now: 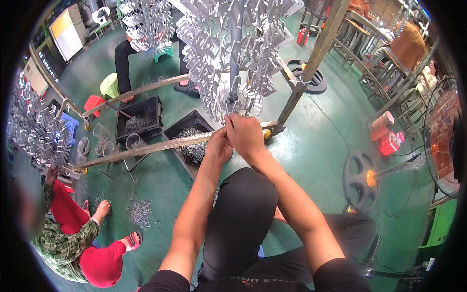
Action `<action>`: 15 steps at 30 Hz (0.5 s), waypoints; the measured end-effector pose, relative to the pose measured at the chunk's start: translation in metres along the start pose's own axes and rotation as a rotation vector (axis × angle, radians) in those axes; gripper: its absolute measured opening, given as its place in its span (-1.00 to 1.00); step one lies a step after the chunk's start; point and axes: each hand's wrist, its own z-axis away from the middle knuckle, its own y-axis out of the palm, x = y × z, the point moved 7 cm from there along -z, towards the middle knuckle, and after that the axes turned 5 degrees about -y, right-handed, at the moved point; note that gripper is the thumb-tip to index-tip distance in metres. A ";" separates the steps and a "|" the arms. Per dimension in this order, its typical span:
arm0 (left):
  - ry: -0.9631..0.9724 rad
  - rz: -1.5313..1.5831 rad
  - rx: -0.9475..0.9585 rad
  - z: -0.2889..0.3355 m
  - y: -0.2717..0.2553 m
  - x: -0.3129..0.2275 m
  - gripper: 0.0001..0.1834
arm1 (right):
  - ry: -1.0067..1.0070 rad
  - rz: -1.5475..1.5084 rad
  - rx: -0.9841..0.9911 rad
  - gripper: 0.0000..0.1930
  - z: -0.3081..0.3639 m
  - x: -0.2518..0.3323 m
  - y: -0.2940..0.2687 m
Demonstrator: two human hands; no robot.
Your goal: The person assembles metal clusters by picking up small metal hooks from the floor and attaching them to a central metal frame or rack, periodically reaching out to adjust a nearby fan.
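Note:
In front of me hangs a dense cluster of silver metal brackets [209, 53], hung in tiers around a grey upright pole [236, 48]. At its lower end my two hands meet. My right hand [246, 138] has its fingers bent and pinched together near the lowest brackets. Close against it, my left hand [222, 147] is also closed, its fingers partly hidden behind the right one. Whatever they pinch is too small and covered to make out. Below them, a black crate [171, 131] holds a heap of small wire-like metal pieces [193, 146].
A wooden frame bar [165, 145] crosses below the cluster; a post [321, 41] rises at right. Another black crate [154, 109] and clear plastic cups [101, 131] lie left. A person in red trousers [99, 265] sits at left. A fan [443, 136] stands right.

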 end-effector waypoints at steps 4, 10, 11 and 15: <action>0.020 -0.003 -0.027 0.000 0.003 -0.003 -0.73 | 0.047 0.086 0.083 -0.65 0.000 0.002 -0.005; 0.009 -0.017 -0.023 0.004 0.005 -0.003 -0.68 | 0.195 0.039 -0.097 -0.64 0.008 0.013 -0.059; -0.002 -0.012 -0.036 0.006 0.008 -0.003 -0.67 | 0.201 -0.001 -0.187 -0.64 0.011 0.012 -0.067; 0.031 0.004 -0.110 0.005 0.012 -0.002 -0.65 | 0.206 0.049 -0.211 -0.69 0.009 0.004 -0.078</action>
